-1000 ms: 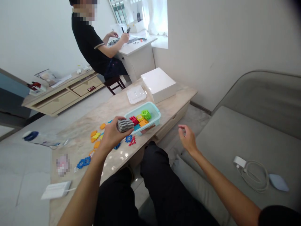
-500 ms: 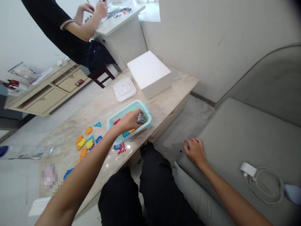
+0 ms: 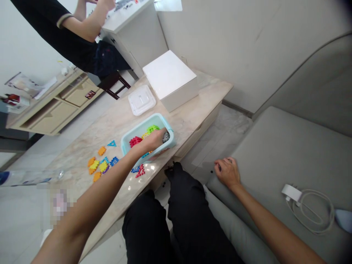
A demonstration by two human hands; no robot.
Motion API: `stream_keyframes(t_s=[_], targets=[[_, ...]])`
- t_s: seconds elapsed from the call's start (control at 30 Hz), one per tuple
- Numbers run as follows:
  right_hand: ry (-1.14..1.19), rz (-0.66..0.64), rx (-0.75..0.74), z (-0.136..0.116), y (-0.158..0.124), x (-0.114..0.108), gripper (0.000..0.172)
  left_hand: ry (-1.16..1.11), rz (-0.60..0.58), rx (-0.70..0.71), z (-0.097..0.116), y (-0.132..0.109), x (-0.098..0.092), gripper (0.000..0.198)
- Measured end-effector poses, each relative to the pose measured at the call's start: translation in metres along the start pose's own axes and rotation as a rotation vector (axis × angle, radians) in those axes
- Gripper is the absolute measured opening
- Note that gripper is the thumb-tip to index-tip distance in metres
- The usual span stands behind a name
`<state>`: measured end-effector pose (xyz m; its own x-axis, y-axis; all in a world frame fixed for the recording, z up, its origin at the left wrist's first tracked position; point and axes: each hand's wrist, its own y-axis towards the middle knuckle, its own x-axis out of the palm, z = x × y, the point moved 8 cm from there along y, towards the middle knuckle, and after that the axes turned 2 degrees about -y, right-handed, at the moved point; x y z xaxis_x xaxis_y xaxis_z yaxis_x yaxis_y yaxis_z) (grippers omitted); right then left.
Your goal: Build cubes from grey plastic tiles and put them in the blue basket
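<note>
My left hand point(image 3: 156, 140) reaches into a light blue plastic basket point(image 3: 124, 146) on the marble-look table. Its fingers are closed around grey toothed building pieces point(image 3: 166, 137) at the basket's right end. Red building pieces point(image 3: 135, 141) and green building pieces point(image 3: 153, 128) lie in the basket beside this hand. My right hand point(image 3: 227, 172) rests on the edge of the grey sofa seat, fingers apart and loosely bent, with nothing visible in them. Left of the basket, several orange, yellow and blue pieces point(image 3: 103, 167) are scattered on the table. A red triangular piece point(image 3: 140, 171) lies in front of the basket.
Behind the basket are a clear plastic lid point(image 3: 141, 100) and a white box point(image 3: 170, 79). A clear bottle point(image 3: 30, 177) is at the far left. A charger with cable point(image 3: 292, 192) lies on the sofa point(image 3: 264, 146). A person in black point(image 3: 82, 44) sits at another table.
The view has shifted a little. My left hand stays in the basket, slightly lower around the grey building pieces, and more red and green pieces show. My right hand stays on the sofa.
</note>
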<state>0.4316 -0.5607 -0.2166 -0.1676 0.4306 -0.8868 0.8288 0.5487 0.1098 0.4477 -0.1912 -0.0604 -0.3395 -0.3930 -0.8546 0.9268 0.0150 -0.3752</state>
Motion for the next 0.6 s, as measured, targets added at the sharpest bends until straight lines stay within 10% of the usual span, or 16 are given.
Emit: stream_keyframes(t_s=[0.6], targets=[[-0.076, 0.022, -0.069, -0.002, -0.002, 0.000, 0.022, -0.087, -0.286, -0.025, 0.016, -0.019, -0.016, 0.070]])
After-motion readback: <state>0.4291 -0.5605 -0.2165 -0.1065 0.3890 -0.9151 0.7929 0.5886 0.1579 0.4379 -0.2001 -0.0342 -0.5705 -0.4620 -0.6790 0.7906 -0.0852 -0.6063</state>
